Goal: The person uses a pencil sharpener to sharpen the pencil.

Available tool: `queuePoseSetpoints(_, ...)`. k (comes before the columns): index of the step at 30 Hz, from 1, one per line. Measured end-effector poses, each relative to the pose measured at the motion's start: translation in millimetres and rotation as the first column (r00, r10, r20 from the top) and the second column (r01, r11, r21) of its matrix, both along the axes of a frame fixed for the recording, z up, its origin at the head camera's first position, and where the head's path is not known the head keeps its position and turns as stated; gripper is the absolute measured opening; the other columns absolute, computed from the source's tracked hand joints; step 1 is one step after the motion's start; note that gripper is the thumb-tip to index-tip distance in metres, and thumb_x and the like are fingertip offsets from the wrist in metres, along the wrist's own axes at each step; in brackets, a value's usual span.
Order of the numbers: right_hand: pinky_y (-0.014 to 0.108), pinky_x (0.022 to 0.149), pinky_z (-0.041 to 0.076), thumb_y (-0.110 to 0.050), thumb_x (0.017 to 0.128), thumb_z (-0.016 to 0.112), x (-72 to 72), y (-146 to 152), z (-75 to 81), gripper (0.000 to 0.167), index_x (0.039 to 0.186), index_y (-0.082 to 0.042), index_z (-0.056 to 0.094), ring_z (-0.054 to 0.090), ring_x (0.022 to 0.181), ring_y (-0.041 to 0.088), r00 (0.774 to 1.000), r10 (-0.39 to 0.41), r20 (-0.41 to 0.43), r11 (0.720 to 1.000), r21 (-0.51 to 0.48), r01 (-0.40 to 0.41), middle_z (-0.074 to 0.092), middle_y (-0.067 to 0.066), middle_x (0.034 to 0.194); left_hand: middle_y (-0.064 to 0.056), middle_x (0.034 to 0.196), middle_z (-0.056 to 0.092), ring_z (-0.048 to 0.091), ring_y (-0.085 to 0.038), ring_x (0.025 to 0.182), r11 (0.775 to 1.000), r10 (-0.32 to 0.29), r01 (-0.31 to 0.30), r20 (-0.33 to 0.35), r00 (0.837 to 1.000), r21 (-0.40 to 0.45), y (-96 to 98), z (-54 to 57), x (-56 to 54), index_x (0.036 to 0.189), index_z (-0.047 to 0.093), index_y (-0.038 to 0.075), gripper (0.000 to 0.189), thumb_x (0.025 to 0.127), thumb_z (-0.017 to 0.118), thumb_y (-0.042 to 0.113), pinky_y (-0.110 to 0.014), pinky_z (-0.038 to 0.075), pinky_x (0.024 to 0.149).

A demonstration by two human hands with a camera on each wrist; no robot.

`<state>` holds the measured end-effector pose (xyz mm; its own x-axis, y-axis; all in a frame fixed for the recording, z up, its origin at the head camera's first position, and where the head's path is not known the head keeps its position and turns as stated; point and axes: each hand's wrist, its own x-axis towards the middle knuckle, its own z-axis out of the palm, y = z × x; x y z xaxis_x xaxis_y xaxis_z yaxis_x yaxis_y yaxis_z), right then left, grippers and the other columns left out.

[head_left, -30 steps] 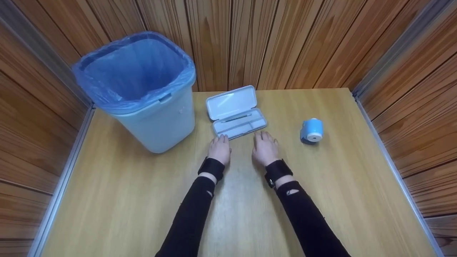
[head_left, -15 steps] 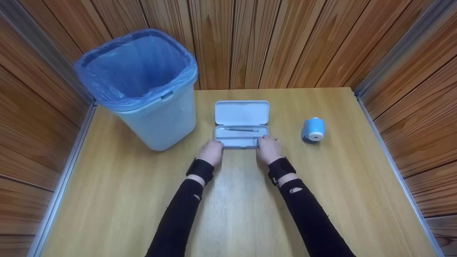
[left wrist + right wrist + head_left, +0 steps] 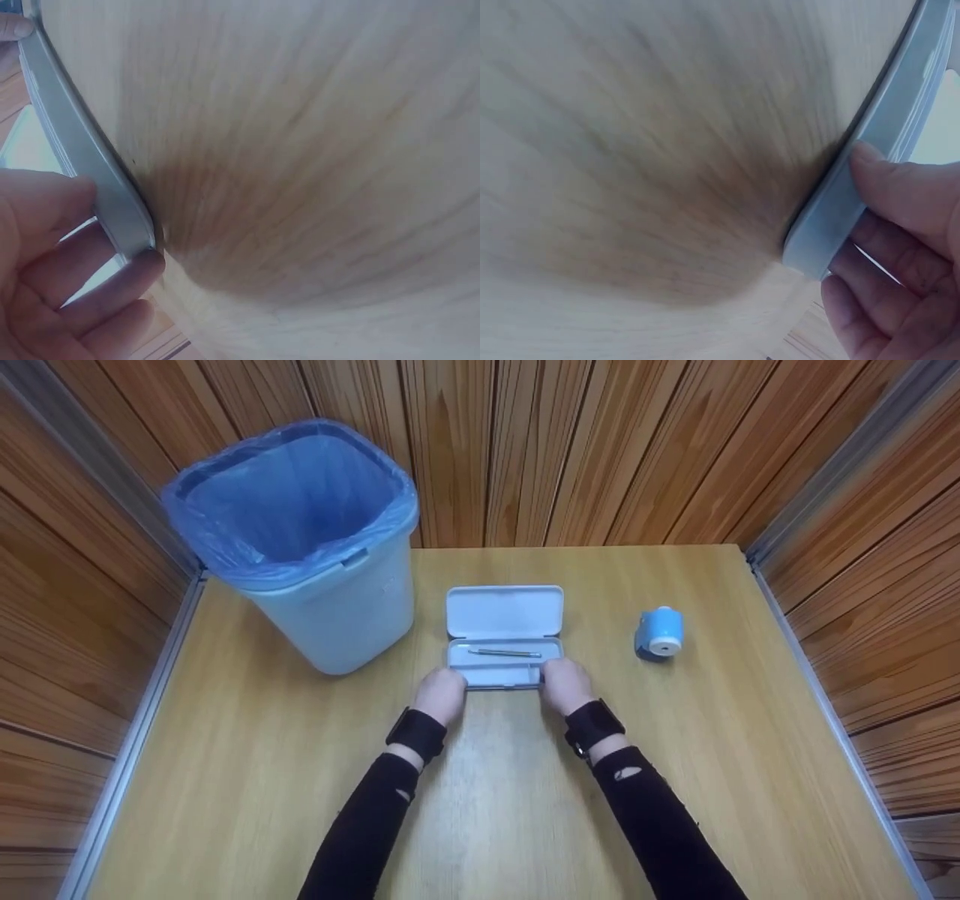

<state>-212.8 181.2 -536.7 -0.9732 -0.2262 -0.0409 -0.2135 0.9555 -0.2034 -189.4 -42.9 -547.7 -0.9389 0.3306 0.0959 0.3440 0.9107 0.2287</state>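
Note:
A pale grey-blue pencil case [image 3: 505, 612] lies on the table with its lid folded back, long side toward me. In its rear compartment rests a slim pencil-like stick [image 3: 510, 653]; its exact kind is too small to tell. My left hand [image 3: 440, 695] grips the near left corner, and my right hand [image 3: 567, 685] holds the near right corner. In the left wrist view, the thumb presses the front wall of the case [image 3: 120, 206] while fingers bend around its end. The right wrist view shows a similar grip, thumb on the front wall [image 3: 836, 214].
A pale bin [image 3: 337, 615] lined with a blue bag [image 3: 292, 495] stands at the back left. Right of the case sits a blue and white pencil sharpener [image 3: 661, 631]. Wooden plank walls [image 3: 517, 450] enclose the table [image 3: 495, 810] at the back and sides.
The pencil case, tilted at the back a second ago, is now straight and nearer to me. Both hands have gone from touching its front edge to gripping its corners.

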Motion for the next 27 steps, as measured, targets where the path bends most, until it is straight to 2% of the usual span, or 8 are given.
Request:
queuePoseSetpoints(3, 0.047, 0.064, 0.051, 0.003, 0.078, 0.062, 0.7, 2.9, -0.3, 0.015, 0.065, -0.002, 0.064, 0.064, 0.068, 0.034, 1.000, -0.004, -0.019, 1.000, -0.008, 0.004, 0.068, 0.015, 0.071, -0.015, 0.077, 0.070, 0.066, -0.030, 0.071, 0.999, -0.004, 0.003, -0.026, 1.000, -0.035, 4.3, -0.5, -1.1, 0.077, 0.070, 0.000, 0.023, 0.087, 0.051, -0.006, -0.041, 0.053, 0.066)
queuePoseSetpoints(8, 0.047, 0.064, 0.051, 0.001, 0.077, 0.065, 0.0, 5.9, -2.6, 0.014, 0.064, -0.003, 0.064, 0.064, 0.067, 0.034, 0.999, -0.012, -0.045, 1.000, -0.016, 0.012, 0.068, 0.014, 0.069, -0.010, 0.077, 0.072, 0.066, -0.026, 0.073, 0.992, 0.033, -0.033, -0.008, 0.999, -0.124, 14.5, 3.7, -9.2, 0.079, 0.073, 0.004, 0.020, 0.089, 0.056, 0.000, -0.039, 0.054, 0.068)
queuePoseSetpoints(10, 0.047, 0.064, 0.051, 0.001, 0.076, 0.066, 0.4, 6.0, -3.4, 0.014, 0.064, -0.003, 0.065, 0.064, 0.067, 0.034, 0.999, -0.012, -0.052, 1.000, -0.018, 0.011, 0.068, 0.013, 0.069, -0.008, 0.078, 0.073, 0.067, -0.025, 0.076, 0.990, 0.037, -0.043, -0.043, 0.998, -0.131, 18.9, 5.9, -14.3, 0.080, 0.074, 0.007, 0.018, 0.089, 0.059, 0.004, -0.038, 0.055, 0.069)
queuePoseSetpoints(14, 0.048, 0.063, 0.051, 0.004, 0.075, 0.065, 1.9, 5.0, -5.9, 0.016, 0.061, -0.004, 0.065, 0.066, 0.067, 0.034, 0.995, 0.003, -0.098, 1.000, -0.018, -0.005, 0.069, 0.013, 0.067, -0.007, 0.079, 0.074, 0.067, -0.026, 0.083, 0.994, 0.006, -0.026, -0.190, 0.982, -0.105, 28.0, 9.9, -28.1, 0.081, 0.076, 0.010, 0.015, 0.085, 0.063, 0.005, -0.038, 0.055, 0.072)
queuePoseSetpoints(16, 0.048, 0.062, 0.051, 0.005, 0.074, 0.065, 2.5, 4.4, -7.5, 0.016, 0.061, -0.005, 0.065, 0.067, 0.066, 0.034, 0.993, 0.010, -0.121, 1.000, -0.010, -0.011, 0.069, 0.013, 0.067, -0.007, 0.082, 0.075, 0.067, -0.027, 0.085, 0.994, -0.013, -0.011, -0.205, 0.979, -0.113, 33.7, 13.0, -37.2, 0.083, 0.077, 0.011, 0.017, 0.084, 0.063, 0.002, -0.039, 0.055, 0.074)
queuePoseSetpoints(21, 0.047, 0.061, 0.051, 0.004, 0.074, 0.065, 4.3, 2.4, -8.5, 0.015, 0.063, -0.005, 0.067, 0.066, 0.065, 0.033, 0.995, -0.010, -0.099, 1.000, -0.017, 0.008, 0.069, 0.011, 0.066, -0.008, 0.089, 0.076, 0.068, -0.027, 0.089, 0.980, -0.029, 0.018, -0.056, 0.998, -0.197, 49.2, 18.0, -59.5, 0.087, 0.079, 0.012, 0.024, 0.090, 0.057, 0.002, -0.040, 0.055, 0.079)
queuePoseSetpoints(27, 0.044, 0.060, 0.050, 0.004, 0.074, 0.065, 7.4, -0.4, -8.6, 0.015, 0.063, -0.005, 0.068, 0.064, 0.062, 0.030, 0.994, -0.007, -0.112, 0.999, -0.035, 0.003, 0.067, 0.009, 0.063, -0.007, 0.090, 0.077, 0.071, -0.028, 0.087, 0.971, -0.046, 0.054, 0.042, 0.998, -0.233, 53.8, 17.6, -70.3, 0.087, 0.079, 0.011, 0.015, 0.089, 0.063, 0.008, -0.042, 0.057, 0.079)
